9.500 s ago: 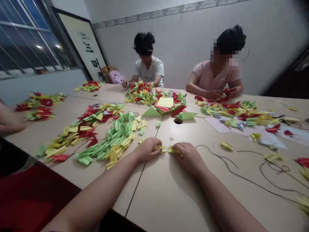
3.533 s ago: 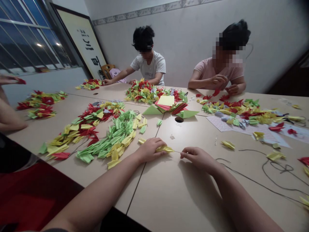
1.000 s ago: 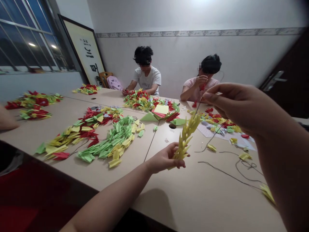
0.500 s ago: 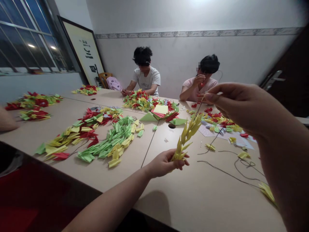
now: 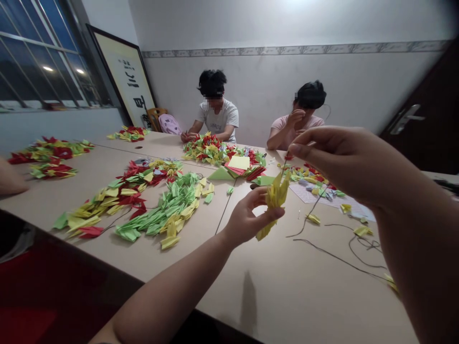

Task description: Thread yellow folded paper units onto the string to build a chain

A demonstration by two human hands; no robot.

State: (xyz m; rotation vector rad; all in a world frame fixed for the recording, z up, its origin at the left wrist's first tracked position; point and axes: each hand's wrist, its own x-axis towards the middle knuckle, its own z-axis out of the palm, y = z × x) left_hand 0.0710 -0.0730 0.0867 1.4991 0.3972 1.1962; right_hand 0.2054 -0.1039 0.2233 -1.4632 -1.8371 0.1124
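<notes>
Now your left hand point(image 5: 247, 217) has slid up the yellow folded papers point(image 5: 278, 192) — strung out a moment ago, they look packed tighter. It's wrapped round their middle, paper jutting above and below; your right hand point(image 5: 332, 157) pinches the dark strand point(image 5: 284, 166) overhead — all above the table point(image 5: 304, 286).

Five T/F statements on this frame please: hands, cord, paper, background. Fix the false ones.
1. The left hand grips yellow folded paper. True.
2. The right hand rests flat on the table. False: it is raised, pinching a dark cord.
3. A yellow sheet lies on top of red sheets. True.
4. In the picture, the green folded pieces lie right of the left hand. False: they lie left of it.
5. The right hand appears higher in the picture than the left. True.
</notes>
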